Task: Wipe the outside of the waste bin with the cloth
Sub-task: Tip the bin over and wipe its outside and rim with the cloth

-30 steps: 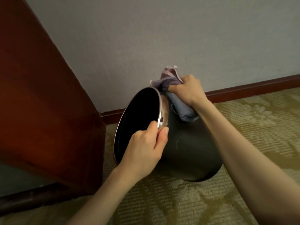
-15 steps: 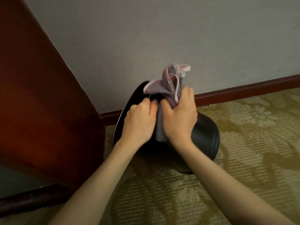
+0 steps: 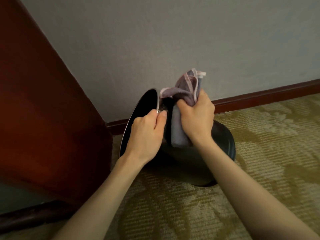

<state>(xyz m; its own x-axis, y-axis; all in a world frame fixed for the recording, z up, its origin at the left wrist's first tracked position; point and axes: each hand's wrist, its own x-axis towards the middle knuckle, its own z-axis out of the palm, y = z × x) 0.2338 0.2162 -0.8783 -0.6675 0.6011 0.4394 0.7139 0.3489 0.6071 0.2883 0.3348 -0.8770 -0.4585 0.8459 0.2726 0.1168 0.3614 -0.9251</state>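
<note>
A black round waste bin (image 3: 223,144) with a silver rim is tipped over on the carpet, its mouth facing left toward the wooden furniture. My left hand (image 3: 147,135) grips the rim at the top edge, thumb outside and fingers inside. My right hand (image 3: 197,118) clutches a bunched purple-grey cloth (image 3: 181,94) with pale pink edging and presses it against the bin's upper outer wall just behind the rim. Part of the cloth hangs down below my palm; the rest sticks up above my fingers.
Dark red-brown wooden furniture (image 3: 43,118) stands close on the left. A grey wall (image 3: 173,40) with a dark red skirting board (image 3: 268,96) runs behind the bin. Patterned olive carpet (image 3: 268,153) spreads to the right and toward me.
The bin has rotated and tipped so its base now faces right. My right hand with the cloth slid from the far side to the top wall near the rim. My left hand shifted along the rim.
</note>
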